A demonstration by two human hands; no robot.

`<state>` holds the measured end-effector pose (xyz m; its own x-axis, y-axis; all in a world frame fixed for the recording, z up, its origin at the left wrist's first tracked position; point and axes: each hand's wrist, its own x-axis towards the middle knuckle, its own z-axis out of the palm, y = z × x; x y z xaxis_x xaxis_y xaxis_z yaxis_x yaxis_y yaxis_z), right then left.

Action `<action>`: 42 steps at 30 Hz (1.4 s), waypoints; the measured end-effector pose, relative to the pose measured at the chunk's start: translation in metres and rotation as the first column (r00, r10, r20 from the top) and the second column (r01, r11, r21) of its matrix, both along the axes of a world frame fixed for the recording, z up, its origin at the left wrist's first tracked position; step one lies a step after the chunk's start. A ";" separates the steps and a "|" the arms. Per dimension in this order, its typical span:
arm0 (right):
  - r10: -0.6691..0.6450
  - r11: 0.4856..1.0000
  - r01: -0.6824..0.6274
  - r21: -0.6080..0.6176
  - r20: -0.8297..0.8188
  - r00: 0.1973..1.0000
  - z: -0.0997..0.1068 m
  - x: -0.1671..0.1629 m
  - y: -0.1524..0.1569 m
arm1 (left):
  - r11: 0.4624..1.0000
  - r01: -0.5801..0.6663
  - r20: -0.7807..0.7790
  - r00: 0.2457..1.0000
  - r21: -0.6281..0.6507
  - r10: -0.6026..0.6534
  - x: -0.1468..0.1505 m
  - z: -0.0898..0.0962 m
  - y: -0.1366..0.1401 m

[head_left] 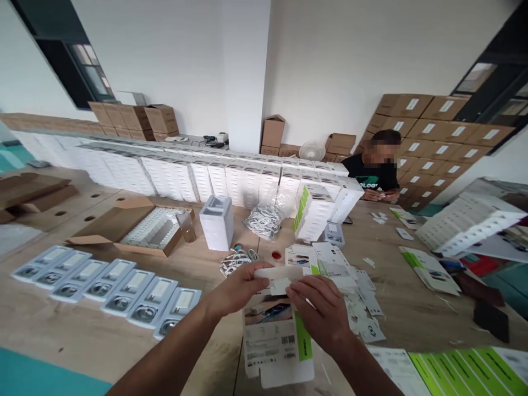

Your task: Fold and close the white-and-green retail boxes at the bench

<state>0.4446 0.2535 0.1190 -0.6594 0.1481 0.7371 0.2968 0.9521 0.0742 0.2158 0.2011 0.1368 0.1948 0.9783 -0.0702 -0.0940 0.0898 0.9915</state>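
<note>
In front of me is a printed white cardboard carton with a green strip and a product picture, its lower flap pointing toward me. My left hand pinches the white flap at the carton's upper end between thumb and fingers. From the other side, my right hand has its fingers closed on the same end, covering part of the green strip. Whether the carton is flat or partly folded out, I cannot tell. Just beyond my hands lie more flat cartons and a bundle of white cables.
To the left, several blue-grey trays hold chargers and cables, near an open brown box. Stacked white boxes line the table's back. A co-worker sits at back right. Green-striped cartons lie front right.
</note>
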 end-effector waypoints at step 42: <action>0.007 0.841 -0.082 -0.535 -0.140 0.990 0.031 -0.009 0.015 | 0.950 -0.077 -0.471 0.854 0.304 0.220 0.008 0.027 -0.025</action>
